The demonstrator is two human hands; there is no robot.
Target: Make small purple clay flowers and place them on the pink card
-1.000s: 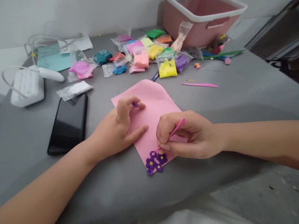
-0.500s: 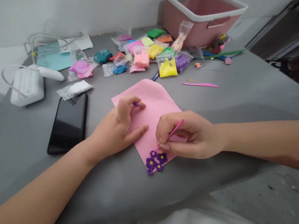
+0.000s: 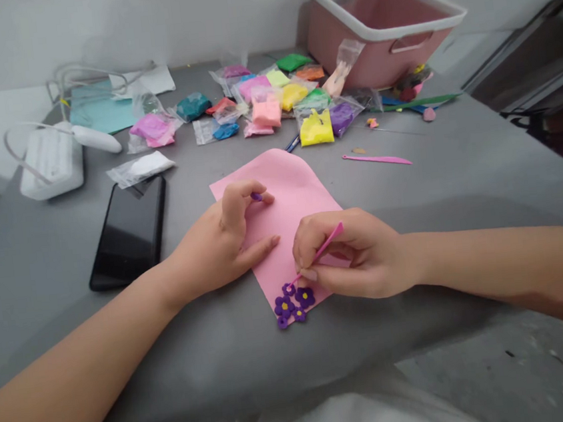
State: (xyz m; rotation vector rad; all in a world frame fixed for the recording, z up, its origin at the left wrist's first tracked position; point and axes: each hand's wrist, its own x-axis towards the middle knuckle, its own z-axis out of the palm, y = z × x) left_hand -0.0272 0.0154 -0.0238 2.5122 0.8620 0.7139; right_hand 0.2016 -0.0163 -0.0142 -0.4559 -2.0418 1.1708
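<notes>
My right hand [image 3: 351, 254] pinches a thin pink clay modelling tool [image 3: 330, 243]. Its tip touches a small purple flower [image 3: 288, 289] with a pale centre. Around it, at the near corner of a pink paper sheet [image 3: 277, 171], sit larger purple flowers [image 3: 305, 296] with yellow centres and a small purple piece [image 3: 282, 322] at the edge. My left hand [image 3: 233, 233] rests on the sheet's left side, thumb stretched out and apart from the bent fingers. A purple bit [image 3: 256, 197] shows at a fingertip; whether it is gripped or stuck there is unclear.
Bags of coloured clay [image 3: 266, 112] spread across the back of the grey table [image 3: 216, 359], beside a pink basket [image 3: 360, 48]. A black phone [image 3: 127, 234] and a white power strip [image 3: 52, 158] lie left. A pink plastic knife [image 3: 377, 159] lies right.
The upper end of the pink tool has tilted slightly to the left in my right hand. My left hand and the flowers have stayed in place.
</notes>
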